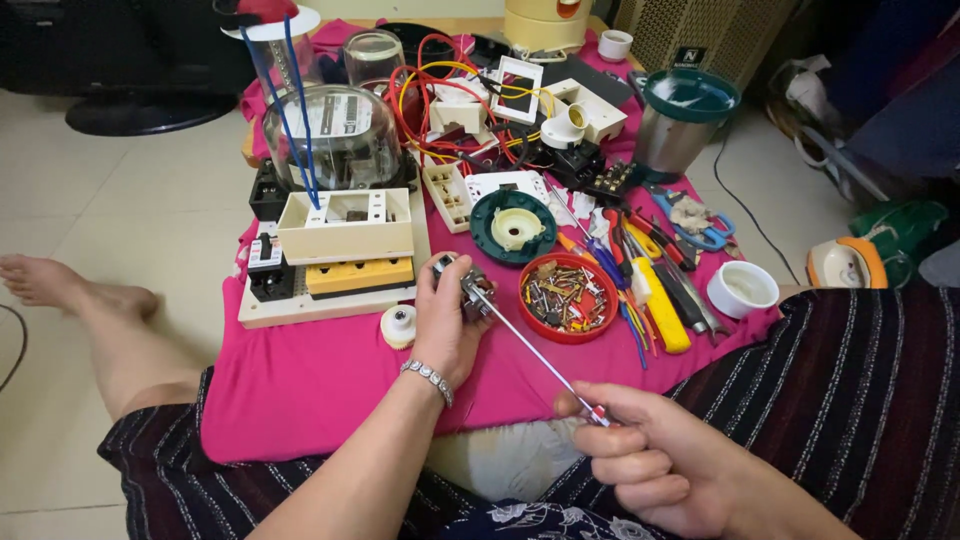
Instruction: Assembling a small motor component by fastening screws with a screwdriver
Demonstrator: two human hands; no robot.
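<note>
Gripping a small metal part [470,290], left fingers [432,285] meet the screwdriver [540,360] tip.

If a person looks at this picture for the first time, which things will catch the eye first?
First, the bright pink cloth on the floor, crowded with parts. At its centre the left hand grips a small grey metal part, and the right hand points a long thin silver screwdriver into it. Beside them sits a round red dish of small screws, and behind, a tangle of red and yellow wires.
</note>
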